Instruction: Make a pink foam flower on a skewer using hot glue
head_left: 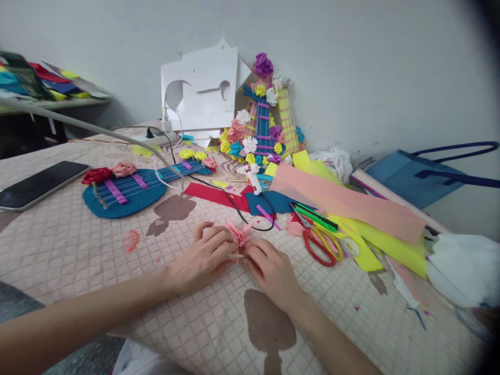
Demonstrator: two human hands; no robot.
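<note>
The pink paper flower is being held between the two hands, just over the near part of the table, with its petals being pointed upward and outward. Its left side is being pinched by the left hand, whose fingers are being bent and kept close together; the tips are being partly hidden by the petals. The end of a pale stick is being pinched between the thumb and forefinger of the right hand. The stick is being kept nearly level at the flower's base, presumably so that the base is being steadied while the petals are being left uncrushed. Whether flower and stick are being joined cannot be told.

The glue gun is being kept beyond the hands, probably within reach but out of the working space. The scissors are being stored to the right, apparently so that the blades are being kept clear of the fingers. The blue guitar-shaped piece is being laid flat at the left, perhaps to protect its paper flowers.
</note>
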